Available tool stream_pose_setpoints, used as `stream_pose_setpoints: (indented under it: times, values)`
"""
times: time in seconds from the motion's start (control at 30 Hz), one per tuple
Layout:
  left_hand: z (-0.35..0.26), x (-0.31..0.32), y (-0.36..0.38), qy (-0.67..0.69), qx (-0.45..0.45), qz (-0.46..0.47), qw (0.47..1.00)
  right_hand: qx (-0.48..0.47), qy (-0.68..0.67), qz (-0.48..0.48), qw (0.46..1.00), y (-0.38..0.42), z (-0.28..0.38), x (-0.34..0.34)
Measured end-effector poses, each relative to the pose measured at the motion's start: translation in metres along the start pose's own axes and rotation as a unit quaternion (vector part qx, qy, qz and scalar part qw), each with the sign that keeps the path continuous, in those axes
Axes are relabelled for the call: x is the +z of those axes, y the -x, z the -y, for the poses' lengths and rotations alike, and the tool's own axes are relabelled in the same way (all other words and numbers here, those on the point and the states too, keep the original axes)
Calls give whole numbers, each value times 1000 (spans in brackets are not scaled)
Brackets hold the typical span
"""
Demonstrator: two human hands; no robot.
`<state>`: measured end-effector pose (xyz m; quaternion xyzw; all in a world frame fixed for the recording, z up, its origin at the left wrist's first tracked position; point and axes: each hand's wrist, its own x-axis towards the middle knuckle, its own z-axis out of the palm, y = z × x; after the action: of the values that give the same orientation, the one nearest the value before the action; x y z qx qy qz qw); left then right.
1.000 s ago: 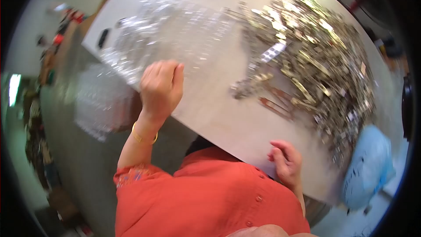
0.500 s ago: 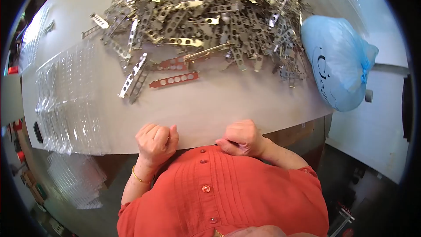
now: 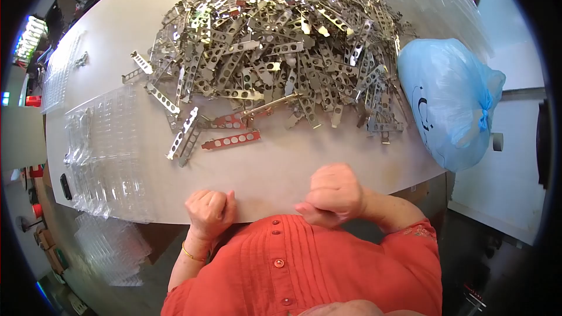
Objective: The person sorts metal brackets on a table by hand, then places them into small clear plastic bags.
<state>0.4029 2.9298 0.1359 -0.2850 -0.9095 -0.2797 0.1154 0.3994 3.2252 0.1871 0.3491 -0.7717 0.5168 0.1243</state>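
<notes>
My left hand is closed in a fist at the table's near edge, its thumb pressed along the fingers. To the right, my right hand is curled into a fist just above the table's front area. Nothing sticks out of either fist. Beyond them lies a large heap of metal slot brackets, thin strips with rows of round holes. Nearest the hands is a bracket with a reddish face, flat on the table. A silver bracket lies slanted to its left.
Clear plastic trays are stacked on the left of the white table, with more trays below the edge. A tied blue plastic bag sits at the right edge. A small black object lies at the left edge.
The whole view has shifted, so the table and heap appear lower. My right hand looks slightly raised and moved forward, still in a fist. My left hand stays closed by the edge.
</notes>
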Motion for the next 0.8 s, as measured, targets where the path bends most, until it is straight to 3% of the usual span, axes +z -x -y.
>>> stream_pose_setpoints:
  times: [0.17, 0.27, 0.33, 0.37, 0.43, 0.7, 0.8]
  values:
    - [-2, -2, 2, 3, -15, -6, 1000, -109, -58, -66, 990, -64, 32, -39]
    - [-3, -2, 0, 3, -18, -7, 1000, -170, -128, -1, 977, -89, 45, -53]
    - [-3, -2, 0, 7, -17, -6, 1000, -250, -91, -91, 960, -101, 50, -38]
    - [-3, -2, 0, 3, -20, -6, 1000, -251, -95, -92, 959, -111, 53, -33]
    - [-3, -2, -1, 8, -22, -8, 1000, -359, -86, -181, 911, -130, 57, -26]
    - [-1, -2, -3, 9, -17, -7, 1000, -228, -138, -185, 946, -109, 79, -19]
    - [1, -2, 0, 18, -20, -10, 1000, -176, -46, -230, 956, -90, 75, -11]
